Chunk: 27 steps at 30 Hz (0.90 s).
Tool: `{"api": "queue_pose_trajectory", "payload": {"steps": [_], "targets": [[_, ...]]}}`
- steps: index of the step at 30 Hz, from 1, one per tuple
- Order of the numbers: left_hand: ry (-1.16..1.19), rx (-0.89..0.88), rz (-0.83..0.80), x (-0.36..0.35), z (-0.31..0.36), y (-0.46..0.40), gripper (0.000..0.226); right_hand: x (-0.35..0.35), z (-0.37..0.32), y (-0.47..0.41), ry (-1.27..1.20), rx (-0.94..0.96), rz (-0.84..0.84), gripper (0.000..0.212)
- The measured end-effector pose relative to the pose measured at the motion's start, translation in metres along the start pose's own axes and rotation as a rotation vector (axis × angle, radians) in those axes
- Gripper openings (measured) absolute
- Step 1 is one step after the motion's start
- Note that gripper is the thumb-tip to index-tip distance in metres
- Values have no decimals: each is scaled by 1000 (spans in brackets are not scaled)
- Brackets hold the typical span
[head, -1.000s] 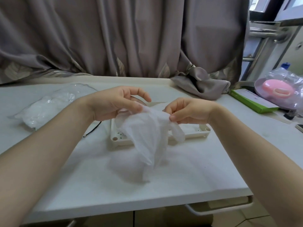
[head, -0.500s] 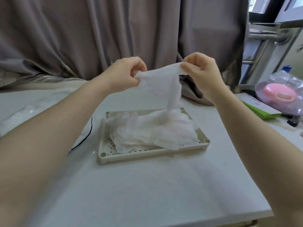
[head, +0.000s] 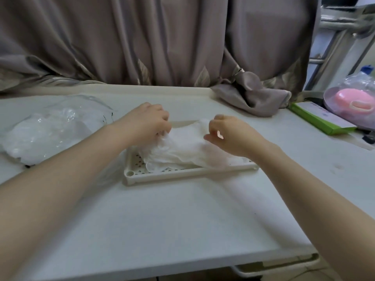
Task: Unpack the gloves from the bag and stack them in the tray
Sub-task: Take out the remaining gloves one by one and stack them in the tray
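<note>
Gloves [head: 188, 147] piled in tray [head: 174, 173]; left hand [head: 149, 120] grip pinches top glove's left edge, right hand [head: 229, 134] grip pinches its right; bag [head: 48, 128] left of both.

left hand [head: 149, 122]: fingers curled, pinching | right hand [head: 229, 134]: fingers curled, pinching

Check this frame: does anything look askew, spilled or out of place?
Slightly. The pile of thin white gloves lies rumpled, not squared, in the cream perforated plastic tray, edges near the front rim. The left hand and right hand are on it. Nothing looks spilled or damaged.
</note>
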<state>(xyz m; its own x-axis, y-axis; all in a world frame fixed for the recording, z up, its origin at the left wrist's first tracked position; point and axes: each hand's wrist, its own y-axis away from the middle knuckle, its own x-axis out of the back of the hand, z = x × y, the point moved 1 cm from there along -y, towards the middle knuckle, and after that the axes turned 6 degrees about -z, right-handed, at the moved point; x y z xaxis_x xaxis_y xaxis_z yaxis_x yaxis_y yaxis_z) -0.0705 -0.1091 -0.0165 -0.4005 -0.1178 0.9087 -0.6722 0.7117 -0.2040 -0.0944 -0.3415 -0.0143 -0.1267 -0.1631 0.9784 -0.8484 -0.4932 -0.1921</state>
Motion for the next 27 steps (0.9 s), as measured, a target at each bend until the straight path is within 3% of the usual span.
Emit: {"api": "queue_pose_trajectory", "payload": {"steps": [2, 5, 10, 13, 15, 18, 20, 24, 27], "targets": [[-49, 23, 21, 4, 2, 1, 30, -5, -10, -5, -16, 118, 113, 16], [-67, -2, 22, 6, 3, 3, 37, -26, -21, -16, 93, 156, -144, 46], [-7, 62, -50, 2, 2, 12, 35, -36, -2, -9, 253, -217, -313, 93], [-26, 195, -263, -3, 4, 14, 26, -31, 8, 4, 191, -359, -436, 110], [109, 247, -319, 1, 6, 14, 33, -21, 11, 9, 83, -397, -415, 112], [407, 343, -127, 14, 13, 10, 49, -12, 7, 6, -5, -265, -279, 106], [364, 305, -63, 16, 22, 3, 51, -19, 0, 3, 28, -135, -302, 107], [166, 320, -449, -12, 34, -3, 83, -36, 1, -6, 1, -93, -374, 104], [216, 432, -536, -29, 31, 3, 100, -30, 14, -7, -14, -154, -426, 108]]}}
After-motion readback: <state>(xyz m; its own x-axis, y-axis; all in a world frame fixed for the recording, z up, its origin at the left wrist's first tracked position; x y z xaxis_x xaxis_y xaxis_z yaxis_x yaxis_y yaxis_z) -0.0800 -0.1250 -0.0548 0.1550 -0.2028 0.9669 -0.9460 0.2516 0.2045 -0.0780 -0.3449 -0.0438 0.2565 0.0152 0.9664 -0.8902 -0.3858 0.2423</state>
